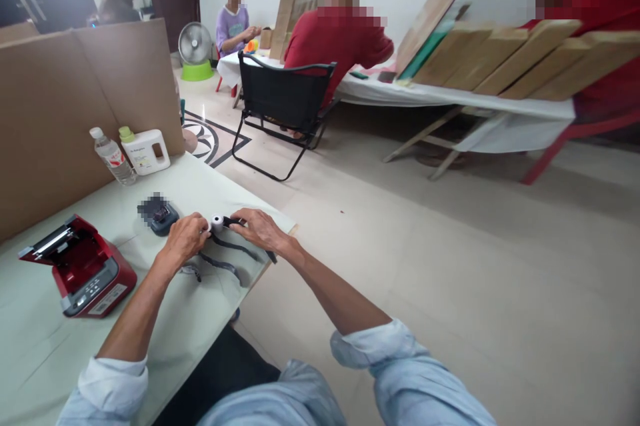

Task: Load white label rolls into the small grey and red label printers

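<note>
My left hand (pixel 186 237) and my right hand (pixel 257 228) meet over the near corner of a pale table (pixel 30 339). Between them sits a small white paper roll (pixel 217 223); my left fingers are closed on its left side. My right fingers pinch a black strip (pixel 234 221) that runs off the roll. More dark strips (pixel 227 258) trail on the table under my hands. A red receipt printer (pixel 83 265) stands open to my left, its lid raised.
A dark small device (pixel 161 216), a water bottle (pixel 113 157) and a white jug (pixel 145 151) stand behind my hands, before a cardboard screen (pixel 65 99). A black folding chair (pixel 280 106), a long table (pixel 450 96) with boards and several people are beyond.
</note>
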Action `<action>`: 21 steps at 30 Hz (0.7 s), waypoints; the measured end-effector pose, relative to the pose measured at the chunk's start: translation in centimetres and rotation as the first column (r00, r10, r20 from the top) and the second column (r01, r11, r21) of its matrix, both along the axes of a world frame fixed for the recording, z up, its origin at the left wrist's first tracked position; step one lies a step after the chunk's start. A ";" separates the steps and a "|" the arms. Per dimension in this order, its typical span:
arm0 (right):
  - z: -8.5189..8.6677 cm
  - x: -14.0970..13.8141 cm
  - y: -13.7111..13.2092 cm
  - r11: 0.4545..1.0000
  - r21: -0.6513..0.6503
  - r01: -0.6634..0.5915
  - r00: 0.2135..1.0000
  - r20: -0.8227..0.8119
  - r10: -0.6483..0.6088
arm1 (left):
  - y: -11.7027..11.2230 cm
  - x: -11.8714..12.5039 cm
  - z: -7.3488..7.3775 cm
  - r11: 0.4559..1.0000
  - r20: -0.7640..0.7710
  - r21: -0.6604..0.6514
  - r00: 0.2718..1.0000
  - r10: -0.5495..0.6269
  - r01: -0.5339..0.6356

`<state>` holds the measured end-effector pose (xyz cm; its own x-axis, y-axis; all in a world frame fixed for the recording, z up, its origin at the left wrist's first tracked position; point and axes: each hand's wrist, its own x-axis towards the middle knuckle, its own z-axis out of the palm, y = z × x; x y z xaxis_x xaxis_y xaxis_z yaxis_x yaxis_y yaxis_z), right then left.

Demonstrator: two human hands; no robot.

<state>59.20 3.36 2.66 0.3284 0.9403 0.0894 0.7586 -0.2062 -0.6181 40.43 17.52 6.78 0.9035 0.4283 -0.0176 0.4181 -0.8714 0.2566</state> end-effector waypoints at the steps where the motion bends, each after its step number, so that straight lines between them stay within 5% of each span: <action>1: 0.0 -0.1 -0.3 0.998 0.059 0.013 1.000 -0.003 -0.013 | 0.0 -0.1 -0.1 1.000 0.009 -0.006 1.000 0.002 -0.002; 5: 0.6 -1.3 -1.9 0.953 0.302 -0.008 1.000 -0.011 0.012 | 0.2 -0.7 -0.5 0.999 0.111 -0.036 0.994 0.003 0.001; 8: 1.1 -2.5 -3.0 0.936 0.335 -0.110 0.994 0.033 0.105 | 0.3 -1.5 0.0 0.998 0.238 -0.065 0.971 0.000 0.016; 15: 2.8 -4.0 -4.1 0.965 0.209 -0.159 0.987 0.013 0.160 | -0.9 -4.8 3.7 0.995 0.495 -0.092 0.869 0.014 0.036; 21: 6.3 -7.2 -4.1 0.855 0.493 -0.162 0.955 -0.141 0.262 | -2.9 -10.6 6.3 0.980 0.616 -0.142 0.762 0.198 -0.140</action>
<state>52.05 -0.79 8.98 0.1839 0.8500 0.4936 0.6030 0.2990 -0.7396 29.85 14.60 13.13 0.6401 0.5981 0.4823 0.2782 -0.7655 0.5802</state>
